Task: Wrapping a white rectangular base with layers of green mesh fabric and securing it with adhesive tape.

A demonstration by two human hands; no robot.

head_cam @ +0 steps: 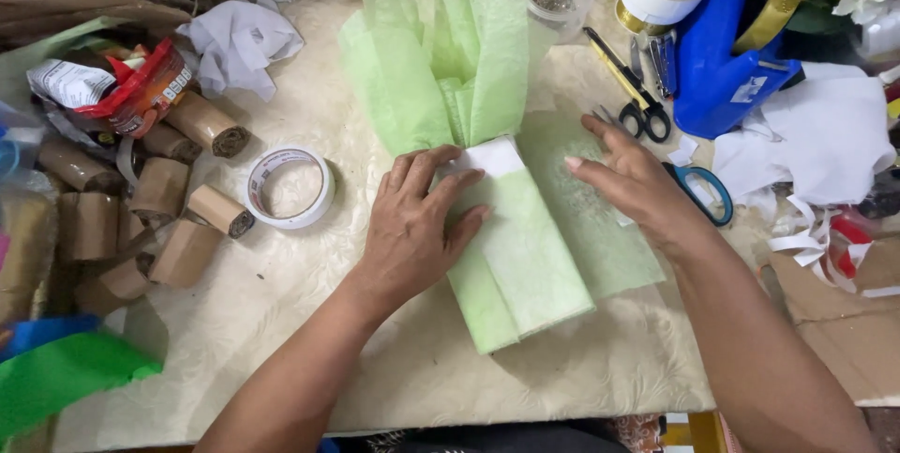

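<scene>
Hands flat, fingers spread: my left hand (412,228) presses the folded green wrapping paper (511,256); my right hand (633,181) rests open on its right flap.

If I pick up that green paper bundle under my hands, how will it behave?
The green paper bundle would probably flop and sag: its thin sheets fan out loosely at the top. It likely weighs little. Its folds may spring open, since the left hand presses them flat and the right hand rests beside.

Left hand (412,228), right hand (633,181): both bare, no gloves, rings or watch; forearms uncovered, no sleeves visible.
</scene>
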